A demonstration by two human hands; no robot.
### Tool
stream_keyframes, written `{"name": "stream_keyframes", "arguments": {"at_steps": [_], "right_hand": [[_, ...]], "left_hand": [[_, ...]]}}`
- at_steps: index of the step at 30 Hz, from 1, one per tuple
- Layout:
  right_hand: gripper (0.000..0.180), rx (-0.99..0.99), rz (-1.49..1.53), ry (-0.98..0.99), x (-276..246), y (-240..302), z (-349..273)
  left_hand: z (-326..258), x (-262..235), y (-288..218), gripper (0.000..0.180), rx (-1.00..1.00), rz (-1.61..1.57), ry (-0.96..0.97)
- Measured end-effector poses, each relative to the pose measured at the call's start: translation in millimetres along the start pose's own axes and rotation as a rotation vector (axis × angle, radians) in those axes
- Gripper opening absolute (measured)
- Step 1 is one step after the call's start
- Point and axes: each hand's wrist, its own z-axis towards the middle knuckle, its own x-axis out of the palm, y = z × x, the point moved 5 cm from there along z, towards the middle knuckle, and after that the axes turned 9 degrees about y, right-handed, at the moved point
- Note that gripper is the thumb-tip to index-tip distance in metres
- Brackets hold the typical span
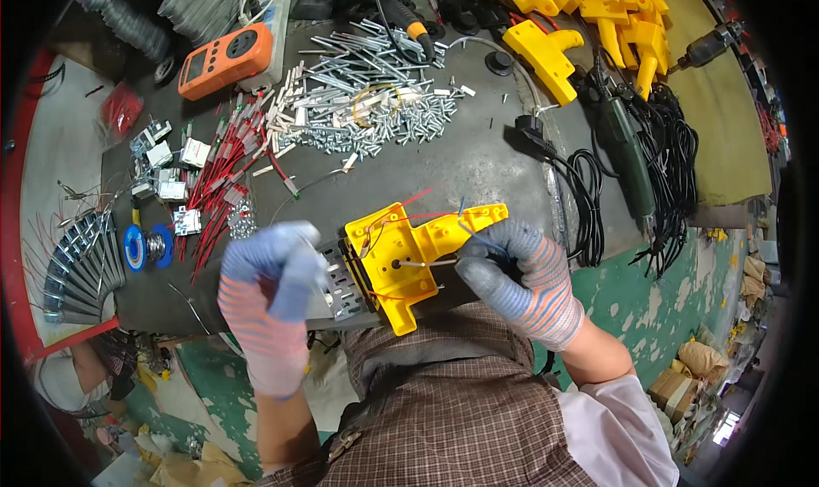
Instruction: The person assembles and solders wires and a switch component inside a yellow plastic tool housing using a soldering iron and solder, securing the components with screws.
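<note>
Housing (408, 256) holds wires, gripped by 2 hands.

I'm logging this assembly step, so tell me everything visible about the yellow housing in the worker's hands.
The yellow housing looks like moulded plastic, an open pistol-shaped half shell lying flat at the near edge of the dark workbench. Red, blue and white wires run across its inside. A grey metal part meets its left end. The gloved left hand grips that end; the gloved right hand pinches wires at its right side.
</note>
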Motion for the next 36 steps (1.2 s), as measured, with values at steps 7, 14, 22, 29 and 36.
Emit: {"name": "stream_keyframes", "arguments": {"at_steps": [7,14,22,29,36], "right_hand": [[0.013,-0.04,0.053,0.126,5.9,12.3,0.2],[0.013,-0.01,0.029,0.136,6.1,13.7,0.8],[0.016,0.026,0.035,0.096,3.6,6.8,0.6],[0.017,0.062,0.046,0.017,-4.2,0.3,-1.7],[0.015,0.02,0.053,0.141,3.1,10.1,0.1]], "left_hand": [[-24.3,19.0,13.8,0.016,-0.109,-0.305,0.031],[-27.9,27.3,12.5,0.013,-0.152,-0.415,0.096],[74.2,-52.7,37.0,0.024,-0.077,0.37,-0.067],[30.5,-16.0,11.8,0.012,-0.082,0.023,0.018],[-34.5,26.8,16.4,0.021,-0.211,-0.347,0.064]]}}
